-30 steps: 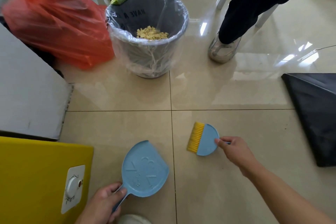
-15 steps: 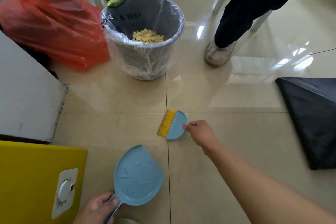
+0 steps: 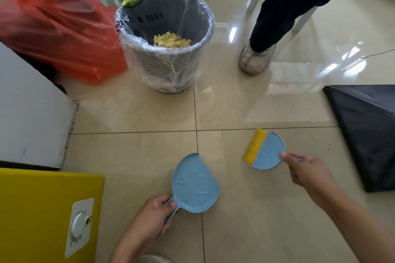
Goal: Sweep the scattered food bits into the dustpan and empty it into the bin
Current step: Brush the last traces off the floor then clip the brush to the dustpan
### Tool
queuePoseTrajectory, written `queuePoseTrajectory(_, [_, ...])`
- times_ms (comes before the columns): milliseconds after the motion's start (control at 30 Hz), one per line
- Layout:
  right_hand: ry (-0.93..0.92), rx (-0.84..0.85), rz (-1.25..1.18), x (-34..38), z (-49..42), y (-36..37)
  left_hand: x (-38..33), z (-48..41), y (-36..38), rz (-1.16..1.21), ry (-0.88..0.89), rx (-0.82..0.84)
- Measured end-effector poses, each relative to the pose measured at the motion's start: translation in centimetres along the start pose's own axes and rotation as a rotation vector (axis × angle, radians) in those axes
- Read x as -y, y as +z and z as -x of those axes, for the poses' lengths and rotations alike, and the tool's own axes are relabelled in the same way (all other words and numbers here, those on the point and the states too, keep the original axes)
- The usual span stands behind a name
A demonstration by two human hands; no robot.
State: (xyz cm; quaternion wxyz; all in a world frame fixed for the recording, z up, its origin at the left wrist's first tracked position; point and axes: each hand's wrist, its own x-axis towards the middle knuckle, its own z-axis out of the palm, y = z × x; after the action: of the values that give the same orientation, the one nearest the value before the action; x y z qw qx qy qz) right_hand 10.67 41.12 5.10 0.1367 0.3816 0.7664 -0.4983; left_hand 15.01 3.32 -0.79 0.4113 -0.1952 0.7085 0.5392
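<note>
**Head view: dustpan and brush held low over the tiles, bits in the bin**

Head view, looking down on a glossy beige tiled floor (image 3: 136,113). Left forearm coming up from the bottom edge, bent inward. Left hand (image 3: 152,214) curled shut round the handle of the blue dustpan (image 3: 195,183), fingers wrapped over the top, thumb side toward the pan. Pan lying flat or nearly flat over the tile seam, open edge pointing up and away toward the bin; whether touching the floor, cannot tell.

Right arm reaching in from the lower right corner, stretched out long, wrist slightly bent. Right hand (image 3: 307,172) closed on the handle of the small blue brush (image 3: 268,151), forefinger tip pressed against the rim of the brush head. Yellow bristles on the left side, facing toward the dustpan, well apart from it.

Grey bin (image 3: 166,66) with a clear liner standing beyond both tools, upright. Pale yellow food bits (image 3: 171,40) piled at its bottom. None plainly visible on the tiles.

Red plastic bag (image 3: 57,30) just left of the bin. Black bag (image 3: 367,130) flat on the floor at right. Another person's dark trouser leg and grey shoe (image 3: 254,60) right of the bin. Yellow panel (image 3: 32,215) at lower left.
</note>
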Motion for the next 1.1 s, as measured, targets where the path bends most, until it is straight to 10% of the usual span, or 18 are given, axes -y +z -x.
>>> queuePoseTrajectory(133, [-0.286, -0.199, 0.558, 2.1, -0.8, -0.1, -2.5, -2.1, 1.4, -0.082, -0.066, 0.033])
queuePoseTrajectory(333, [-0.388, -0.019, 1.259, 2.7, 0.3, 5.5, -5.0, -3.4, 2.9, -0.118, -0.118, 0.060])
queuePoseTrajectory(633, [-0.466, 0.380, 0.894, 3.6, 6.0, 8.8, -3.8, -3.6, 2.7, -0.075, -0.140, 0.076])
queuePoseTrajectory(867, [-0.403, 0.059, 0.966, 4.4, 2.1, 4.1, -1.5, -2.5, 1.5, -0.116, -0.161, 0.079])
queuePoseTrajectory(1100, [-0.370, 0.139, 1.057, 0.5, 4.6, 9.7, -0.8, -2.0, 1.8, -0.101, -0.155, 0.077])
